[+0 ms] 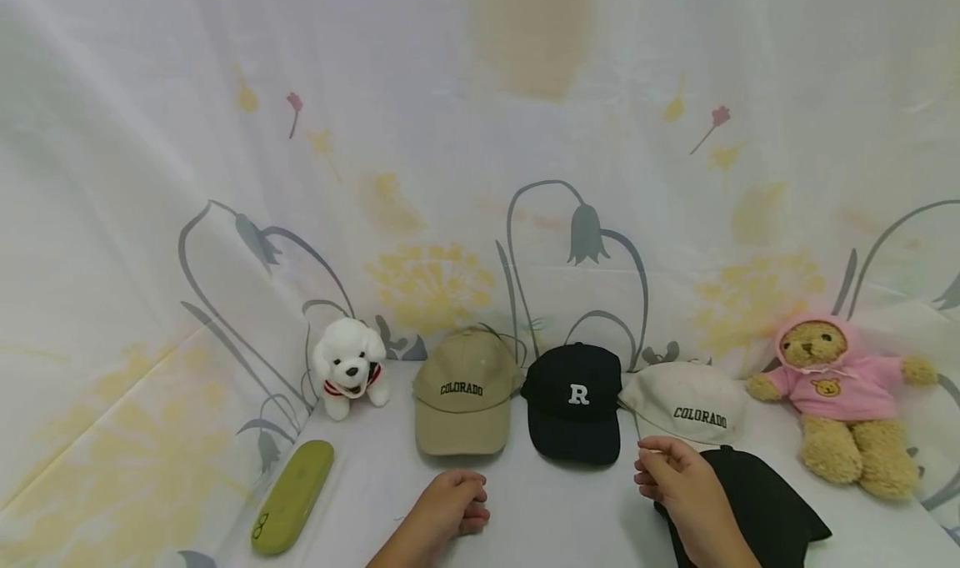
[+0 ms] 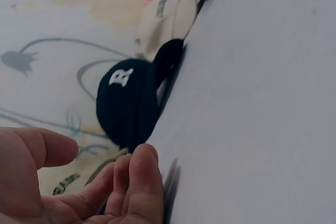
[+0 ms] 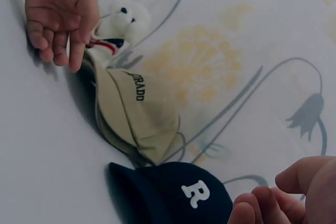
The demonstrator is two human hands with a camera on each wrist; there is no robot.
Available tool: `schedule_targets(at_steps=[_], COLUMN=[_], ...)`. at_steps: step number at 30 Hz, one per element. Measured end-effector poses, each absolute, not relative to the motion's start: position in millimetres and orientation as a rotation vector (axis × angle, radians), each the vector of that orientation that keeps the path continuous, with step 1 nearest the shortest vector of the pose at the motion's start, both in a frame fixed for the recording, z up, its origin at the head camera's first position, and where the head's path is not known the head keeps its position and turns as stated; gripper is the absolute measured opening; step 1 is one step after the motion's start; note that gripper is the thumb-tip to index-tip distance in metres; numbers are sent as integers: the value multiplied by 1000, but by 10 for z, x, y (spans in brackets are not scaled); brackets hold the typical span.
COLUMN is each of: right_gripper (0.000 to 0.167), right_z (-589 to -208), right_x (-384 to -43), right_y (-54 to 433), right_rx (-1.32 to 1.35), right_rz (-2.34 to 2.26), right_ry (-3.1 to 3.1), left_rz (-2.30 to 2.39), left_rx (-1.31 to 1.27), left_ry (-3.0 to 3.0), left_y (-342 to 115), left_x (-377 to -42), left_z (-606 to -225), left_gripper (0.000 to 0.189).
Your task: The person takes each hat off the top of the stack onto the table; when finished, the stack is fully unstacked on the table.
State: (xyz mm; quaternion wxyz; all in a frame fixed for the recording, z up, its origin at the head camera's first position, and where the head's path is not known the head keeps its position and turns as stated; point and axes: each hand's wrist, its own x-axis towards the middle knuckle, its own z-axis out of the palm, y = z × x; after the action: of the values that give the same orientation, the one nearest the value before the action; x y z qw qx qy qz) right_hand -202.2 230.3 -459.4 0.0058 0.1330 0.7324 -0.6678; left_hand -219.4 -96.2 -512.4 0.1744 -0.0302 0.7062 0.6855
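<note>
My left hand [image 1: 448,505] hovers over the white surface in front of a tan COLORADO cap [image 1: 461,368], fingers loosely bent and holding nothing. In the left wrist view its thumb and fingers are apart. My right hand [image 1: 686,489] is in front of a second black cap [image 1: 768,505] and hides part of it; its fingers are loosely curled with nothing between them. Whether it touches that cap I cannot tell. Between the hands, farther back, sits a black cap with a white R [image 1: 573,426]. A cream COLORADO cap [image 1: 682,393] stands to its right, its brim partly hidden.
At the back left sits a white plush dog [image 1: 348,355], with a green glasses case [image 1: 292,497] lying in front of it. A teddy bear in a pink hoodie [image 1: 847,393] leans at the right. A flower-printed cloth [image 1: 450,151] hangs behind everything.
</note>
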Motion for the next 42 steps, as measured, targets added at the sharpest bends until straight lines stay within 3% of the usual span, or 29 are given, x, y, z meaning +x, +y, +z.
schedule_targets(at_steps=[20, 29, 42], right_gripper=[24, 25, 24], right_z=[-4715, -4816, -4747], right_x=[-2493, -2685, -2907], right_y=[1694, 1448, 1132], right_rx=[276, 233, 196], right_rz=[-2139, -2168, -2105], right_ry=[2337, 2384, 2462], left_rz=[2119, 2114, 2151], left_rx=[-315, -456, -495], left_ry=[2045, 2106, 2077], left_y=[-1515, -1585, -1608], left_x=[-2385, -2481, -2622], left_z=[-5087, -5100, -5131], left_gripper=[30, 48, 51])
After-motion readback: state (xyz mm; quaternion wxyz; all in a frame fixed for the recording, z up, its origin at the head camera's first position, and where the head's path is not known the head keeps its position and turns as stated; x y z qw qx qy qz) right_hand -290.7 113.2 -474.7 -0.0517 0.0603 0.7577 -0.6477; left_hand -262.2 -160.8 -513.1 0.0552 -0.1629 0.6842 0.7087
